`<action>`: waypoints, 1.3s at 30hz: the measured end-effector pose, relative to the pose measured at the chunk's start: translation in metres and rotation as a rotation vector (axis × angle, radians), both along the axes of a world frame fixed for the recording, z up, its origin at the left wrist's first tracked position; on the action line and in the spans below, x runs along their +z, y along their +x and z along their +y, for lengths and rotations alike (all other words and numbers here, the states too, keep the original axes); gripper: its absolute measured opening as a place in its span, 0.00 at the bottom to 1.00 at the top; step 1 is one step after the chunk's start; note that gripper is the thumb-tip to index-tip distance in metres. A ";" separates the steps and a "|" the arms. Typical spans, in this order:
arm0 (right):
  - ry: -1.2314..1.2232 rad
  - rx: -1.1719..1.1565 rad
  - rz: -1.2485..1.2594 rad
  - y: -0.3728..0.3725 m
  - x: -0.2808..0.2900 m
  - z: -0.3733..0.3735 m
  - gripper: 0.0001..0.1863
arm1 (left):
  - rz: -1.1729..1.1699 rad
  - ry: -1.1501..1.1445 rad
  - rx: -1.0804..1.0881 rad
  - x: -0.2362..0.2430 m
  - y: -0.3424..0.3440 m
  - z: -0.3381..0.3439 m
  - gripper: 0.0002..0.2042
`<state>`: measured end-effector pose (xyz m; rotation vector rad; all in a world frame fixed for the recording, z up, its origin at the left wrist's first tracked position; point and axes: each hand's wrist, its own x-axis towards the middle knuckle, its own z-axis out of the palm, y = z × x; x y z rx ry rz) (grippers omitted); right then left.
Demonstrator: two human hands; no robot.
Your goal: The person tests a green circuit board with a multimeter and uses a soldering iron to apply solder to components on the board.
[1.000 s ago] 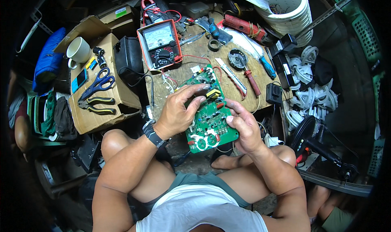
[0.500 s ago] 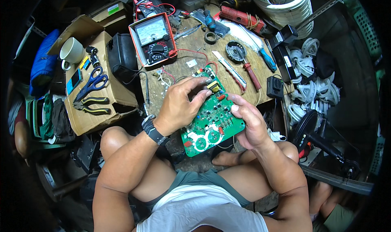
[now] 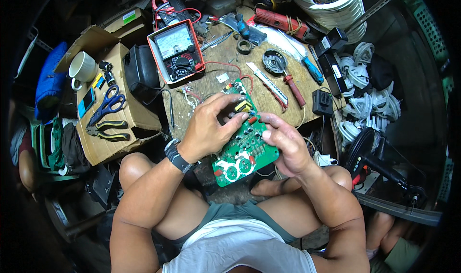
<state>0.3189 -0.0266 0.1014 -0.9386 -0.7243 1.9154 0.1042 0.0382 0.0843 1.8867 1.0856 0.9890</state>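
A green circuit board (image 3: 247,143) with a yellow-topped component, red parts and white rings is held above my lap at the desk's front edge. My left hand (image 3: 213,124) grips its left side, thumb and index finger curled at the yellow component (image 3: 243,106); those fingertips are partly hidden. My right hand (image 3: 287,141) holds the right edge with the thumb on top. Beyond the board lie a red-cased analog meter (image 3: 175,51) with leads, a utility knife (image 3: 266,86), a red-handled tool (image 3: 294,90) and a round black part (image 3: 274,62).
The cardboard box (image 3: 108,143) at left bears a mug, scissors and pliers. White bundles (image 3: 362,107) and a black fan-like object (image 3: 365,162) stand right; a white bucket (image 3: 336,14) and red power tool (image 3: 281,21) behind. Another person's legs (image 3: 384,232) show at lower right.
The board has shifted down and left and turned slightly, both hands staying on it. My left thumb and fingers have shifted a little around the yellow component.
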 end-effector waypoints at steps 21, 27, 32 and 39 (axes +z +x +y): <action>0.750 0.261 -0.874 -0.044 0.021 -0.022 0.26 | -0.394 -0.465 0.119 -0.004 -0.056 -0.065 0.22; 0.301 1.356 -0.153 -0.003 0.055 -0.079 0.10 | -0.523 -0.472 0.193 -0.018 -0.075 -0.067 0.23; -0.104 1.106 0.118 0.015 0.057 -0.114 0.11 | -0.783 -0.604 0.240 -0.022 -0.080 -0.072 0.21; 0.125 0.688 -0.617 0.012 0.036 -0.063 0.09 | -0.777 -0.628 0.234 -0.027 -0.084 -0.082 0.21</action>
